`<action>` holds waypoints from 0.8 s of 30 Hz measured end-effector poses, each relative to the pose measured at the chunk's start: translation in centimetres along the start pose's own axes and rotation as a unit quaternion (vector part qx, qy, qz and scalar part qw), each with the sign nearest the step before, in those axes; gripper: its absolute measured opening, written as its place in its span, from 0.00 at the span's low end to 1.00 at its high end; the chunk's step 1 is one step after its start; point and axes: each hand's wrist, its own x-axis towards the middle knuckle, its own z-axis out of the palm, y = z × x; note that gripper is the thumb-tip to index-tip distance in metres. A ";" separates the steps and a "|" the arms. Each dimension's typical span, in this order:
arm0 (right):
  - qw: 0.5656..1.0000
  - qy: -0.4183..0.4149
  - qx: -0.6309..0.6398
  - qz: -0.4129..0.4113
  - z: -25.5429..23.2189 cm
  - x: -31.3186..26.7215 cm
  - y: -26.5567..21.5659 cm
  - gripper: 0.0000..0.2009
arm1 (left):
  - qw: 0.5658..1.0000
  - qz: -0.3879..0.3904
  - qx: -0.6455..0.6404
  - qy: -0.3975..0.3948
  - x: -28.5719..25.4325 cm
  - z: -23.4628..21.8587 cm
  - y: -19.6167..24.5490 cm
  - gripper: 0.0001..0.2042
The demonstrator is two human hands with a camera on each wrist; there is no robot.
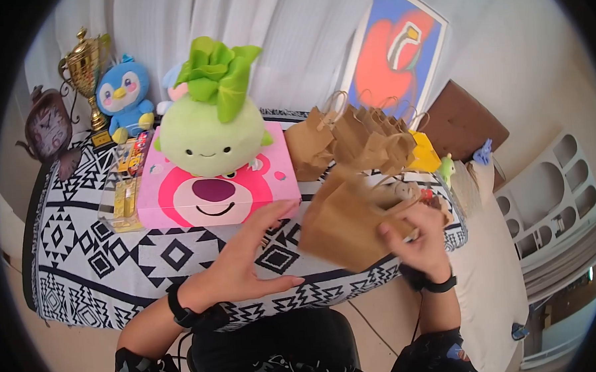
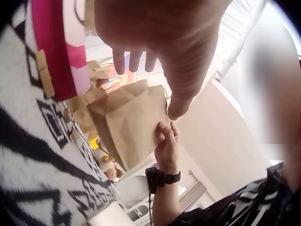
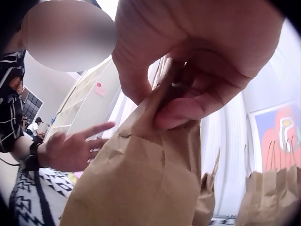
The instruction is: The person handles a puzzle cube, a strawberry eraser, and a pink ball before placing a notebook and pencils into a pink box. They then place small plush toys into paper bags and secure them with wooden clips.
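Observation:
A brown paper bag (image 1: 346, 220) hangs tilted over the front right part of the table, slightly blurred in the head view. My right hand (image 1: 416, 237) pinches it by the top edge, near its twisted handle; the right wrist view has the thumb and fingers closed on the creased paper (image 3: 136, 174). To the left of the bag, my left hand (image 1: 238, 265) is spread with thumb and fingers apart and holds nothing. Its fingertips overlap the corner of a pink box (image 1: 155, 199) with a bear face in the head view. On that box sits a green plush (image 1: 209, 140) with leaves on top.
Several more brown paper bags (image 1: 309, 142) stand at the back right, beside a yellow item (image 1: 424, 152). Small plush figures (image 1: 405, 193) lie behind the held bag. A blue penguin plush (image 1: 124, 97), gold trophy (image 1: 83, 69) and clock (image 1: 46, 127) line the back left. A patterned cloth (image 1: 174, 254) covers the table.

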 end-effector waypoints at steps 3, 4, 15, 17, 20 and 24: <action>0.992 -0.026 0.123 -0.031 2.6 -1.3 -1.2 0.09 | 0.994 0.072 0.054 -0.056 1.2 -0.8 0.5 0.44; 0.992 -0.021 0.120 -0.024 2.8 -1.7 -1.2 0.09 | 0.983 0.104 0.106 -0.107 1.7 -1.0 1.0 0.45; 0.985 -0.114 0.104 -0.076 0.5 -2.4 -0.3 0.17 | 0.940 0.056 0.238 -0.239 6.2 -1.3 4.4 0.46; 0.982 -0.112 0.131 -0.077 0.5 -2.6 0.3 0.18 | 0.949 0.046 0.205 -0.236 5.9 -1.2 3.7 0.47; 0.977 -0.084 0.171 -0.098 0.6 -2.8 1.0 0.18 | 0.950 0.047 0.198 -0.238 5.9 -1.1 3.3 0.42; 0.943 0.173 0.054 0.281 0.3 -3.1 6.5 0.27 | 0.916 0.109 0.248 -0.296 5.8 -2.0 2.7 0.21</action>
